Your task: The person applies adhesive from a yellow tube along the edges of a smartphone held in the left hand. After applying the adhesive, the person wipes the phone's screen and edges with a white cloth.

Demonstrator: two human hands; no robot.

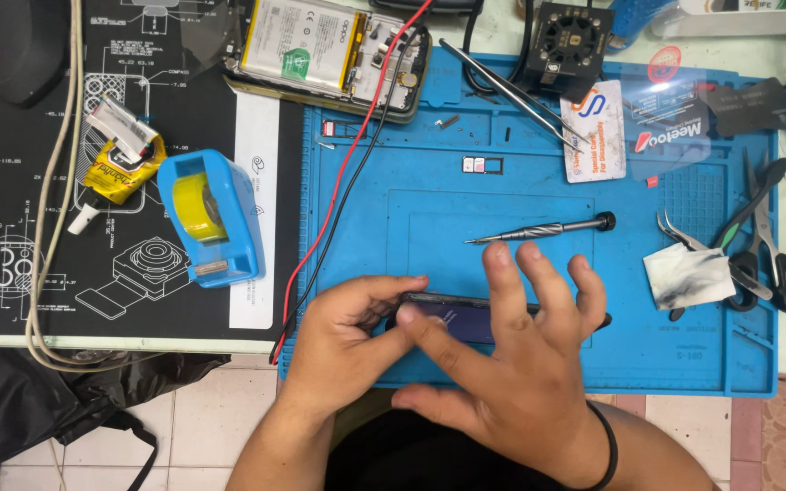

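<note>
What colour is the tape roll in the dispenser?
Yellow, inside the blue dispenser; seen clearly in the head view.

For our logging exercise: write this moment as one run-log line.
left hand: grips dark phone | right hand: fingers spread over it | surface: blue mat | nearby: screwdriver
</note>
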